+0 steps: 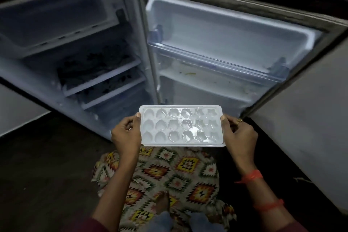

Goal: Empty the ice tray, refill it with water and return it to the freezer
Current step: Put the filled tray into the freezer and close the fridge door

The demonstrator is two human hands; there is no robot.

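- White-lined freezer compartment (56, 19) at the fridge's top left, shelves (101, 75) below it.
- left hand (126, 133) grips the tray's left short edge, thumb on the rim, fingers curled underneath.
- ice tray (181, 126), white plastic, held level in the air between both hands, in front of the fridge and above a patterned garment (169, 171); cells glossy, can't tell if filled.
- right hand (239, 133) grips the right short edge the same way; ring (239, 120) on a finger, red thread (251, 176) at the wrist.
- fridge door (226, 43) stands open at right.

Head-worn, faces down-forward, near open fridge (84, 52).
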